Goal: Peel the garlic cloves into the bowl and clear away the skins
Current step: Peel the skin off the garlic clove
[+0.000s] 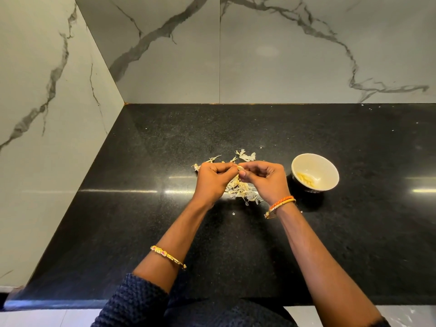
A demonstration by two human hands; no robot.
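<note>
A small pale garlic clove (240,168) is pinched between the fingertips of both hands above the counter. My left hand (213,179) and my right hand (265,178) meet at it, fingers curled. Under and behind the hands lies a loose pile of papery garlic skins (241,191), with more skins (246,156) just beyond. To the right stands a cream bowl (330,169) with a dark outside, holding several peeled cloves (306,179) at its bottom.
The black speckled counter (165,220) runs to marble walls at the back and left, meeting in a corner (124,103). Its front edge is close to my body. A few skin flecks (233,213) lie scattered near my wrists.
</note>
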